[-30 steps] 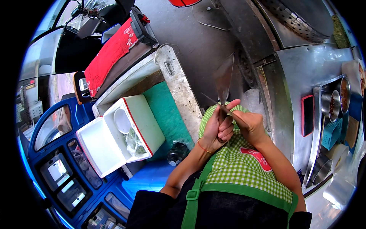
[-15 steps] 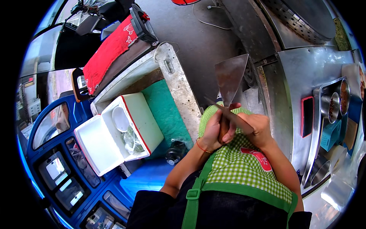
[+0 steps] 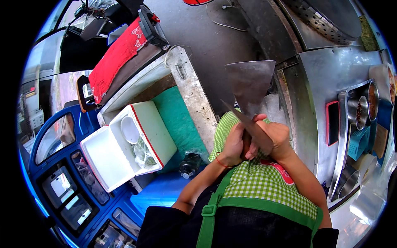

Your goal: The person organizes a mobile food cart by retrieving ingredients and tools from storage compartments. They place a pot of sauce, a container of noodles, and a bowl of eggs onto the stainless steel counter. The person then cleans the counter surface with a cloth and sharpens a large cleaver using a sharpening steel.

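My left hand (image 3: pixel 233 145) is closed around the wooden handle of a wide metal scraper (image 3: pixel 251 87). The scraper's flared blade points away from me, its broad face showing. My right hand (image 3: pixel 280 139) grips a second metal blade (image 3: pixel 257 133), narrow as seen from here. That blade slants across the scraper near its handle, its tip toward the far left. Its handle is hidden in the fist, so I cannot tell whether it is a knife or another scraper. Both hands are close together before the green checked apron (image 3: pixel 264 182).
On the left, an open white foam box (image 3: pixel 159 128) holds a bowl and bagged greens. A worn white ledge (image 3: pixel 192 91) runs beyond it. At right, a steel counter (image 3: pixel 326 78) carries a red-edged phone (image 3: pixel 332 124) and a tray with metal bowls (image 3: pixel 361 111).
The scraper's blade has tilted and now shows wider, with its far edge more level. The second blade has shifted slightly along with my hands, which stay close together.
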`<state>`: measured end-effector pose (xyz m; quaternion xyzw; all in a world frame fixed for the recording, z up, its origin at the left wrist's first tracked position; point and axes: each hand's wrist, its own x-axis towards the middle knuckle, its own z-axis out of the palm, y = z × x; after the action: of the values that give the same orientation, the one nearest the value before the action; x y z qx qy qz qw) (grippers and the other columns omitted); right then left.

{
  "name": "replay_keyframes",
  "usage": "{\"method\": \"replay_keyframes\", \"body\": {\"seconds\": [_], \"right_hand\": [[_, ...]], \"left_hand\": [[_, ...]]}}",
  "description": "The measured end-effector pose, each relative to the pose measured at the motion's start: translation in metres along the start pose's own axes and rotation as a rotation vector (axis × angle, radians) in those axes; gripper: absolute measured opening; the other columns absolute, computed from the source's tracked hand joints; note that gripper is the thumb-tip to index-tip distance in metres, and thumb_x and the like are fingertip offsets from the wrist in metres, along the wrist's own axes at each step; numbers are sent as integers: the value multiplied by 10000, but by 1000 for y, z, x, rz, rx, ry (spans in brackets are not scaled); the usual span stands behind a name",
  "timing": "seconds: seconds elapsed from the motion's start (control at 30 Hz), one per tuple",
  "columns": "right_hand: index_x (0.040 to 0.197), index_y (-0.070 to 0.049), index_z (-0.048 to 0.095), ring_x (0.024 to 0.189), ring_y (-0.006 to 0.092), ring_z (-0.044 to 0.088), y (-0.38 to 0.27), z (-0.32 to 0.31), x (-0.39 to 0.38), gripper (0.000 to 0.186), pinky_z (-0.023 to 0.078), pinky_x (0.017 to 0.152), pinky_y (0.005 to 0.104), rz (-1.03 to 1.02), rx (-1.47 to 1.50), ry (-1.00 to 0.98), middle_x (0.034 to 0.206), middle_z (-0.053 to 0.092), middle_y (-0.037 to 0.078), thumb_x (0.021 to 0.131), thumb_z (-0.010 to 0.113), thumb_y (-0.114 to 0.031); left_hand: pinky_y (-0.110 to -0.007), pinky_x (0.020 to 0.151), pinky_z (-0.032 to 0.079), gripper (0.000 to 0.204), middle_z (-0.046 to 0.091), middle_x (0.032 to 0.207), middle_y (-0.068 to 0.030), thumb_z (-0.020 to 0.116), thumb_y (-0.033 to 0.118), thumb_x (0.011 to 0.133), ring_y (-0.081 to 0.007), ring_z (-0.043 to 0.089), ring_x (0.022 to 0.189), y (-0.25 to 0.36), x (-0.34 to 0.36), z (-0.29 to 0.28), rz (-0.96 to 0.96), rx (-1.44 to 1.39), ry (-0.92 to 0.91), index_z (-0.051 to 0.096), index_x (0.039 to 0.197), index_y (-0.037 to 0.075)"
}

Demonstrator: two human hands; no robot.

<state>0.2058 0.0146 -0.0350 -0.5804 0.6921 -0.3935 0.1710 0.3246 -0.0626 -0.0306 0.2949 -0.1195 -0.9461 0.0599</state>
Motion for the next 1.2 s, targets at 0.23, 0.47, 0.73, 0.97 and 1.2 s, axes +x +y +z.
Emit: {"method": "replay_keyframes", "body": {"seconds": [0.23,0.47,0.73,0.97,1.2], "right_hand": [[915,-5,583,489,201,516,0,-9,-23,203,397,472,265,457,424,207,663,565,115,713,595,16],[888,-29,575,491,247,520,-32,-65,-20,188,369,466,326,153,16,-141,561,510,84,701,564,-38],[938,-48,589,476,226,497,-54,-85,-23,354,354,459,317,81,-278,-287,541,472,58,589,618,-99],[964,-56,589,461,182,454,-59,-90,-21,382,334,443,306,44,-337,-286,527,404,24,582,583,-62],[980,-65,589,460,158,435,-65,-90,-19,399,322,436,300,29,-347,-270,531,384,9,581,565,-59]], "left_hand": [[-244,321,319,457,426,486,-78,158,432,914,-130,343,309,1,-1,0,35,-169,-104,406,1063,79],[-266,353,363,458,514,552,-180,188,415,913,-180,419,349,4,-5,-14,198,-147,-98,440,875,34],[-260,550,418,527,525,647,-98,211,461,893,-147,499,567,9,-7,-17,291,196,-17,444,782,2],[-261,560,420,524,532,658,-107,243,474,882,-155,500,579,11,-9,-17,349,286,3,440,780,0],[-256,543,411,535,515,640,-119,281,500,862,-155,493,585,11,-8,-16,404,342,-36,430,785,-8]]}}
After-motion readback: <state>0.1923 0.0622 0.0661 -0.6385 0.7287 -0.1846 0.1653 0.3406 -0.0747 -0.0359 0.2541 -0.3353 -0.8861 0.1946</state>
